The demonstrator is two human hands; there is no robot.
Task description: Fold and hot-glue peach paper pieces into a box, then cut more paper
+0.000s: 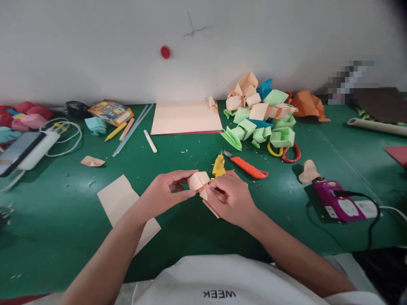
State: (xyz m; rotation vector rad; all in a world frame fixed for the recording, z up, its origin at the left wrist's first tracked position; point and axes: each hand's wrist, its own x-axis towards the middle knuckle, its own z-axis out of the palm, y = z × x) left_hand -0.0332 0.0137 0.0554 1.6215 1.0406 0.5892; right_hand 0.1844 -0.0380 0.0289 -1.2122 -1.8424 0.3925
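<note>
The 2 hands hold a peach paper piece (199, 181) up over the green bench (181, 241), near the middle. The left hand (168, 188) pinches its left end with the thumb and fingers. The right hand (233, 195) grips the other end, and its fingers hide part of the paper.

This piece looks partly made. Its left end has a neat, boxy shape, with folds that look done. The right end has flaps and strips that stick out, so that end does not look finished. I can't tell if any part is stuck down.

Lots of other paper is already folded. At the back is a heap with green paper boxes (282, 137) and peach paper shapes (259, 111). A blue paper shape (96, 125) sits far off on the left.

Some paper is not folded up yet. A flat peach sheet (117, 197) lies by the left arm, and a big peach sheet (184, 118) lies at the back. I can't tell how many more pieces are left to fold.

A yellow tool (218, 166), maybe a glue gun, lies just behind the right hand, beside an orange cutter (249, 167). No hand holds the cutter.
</note>
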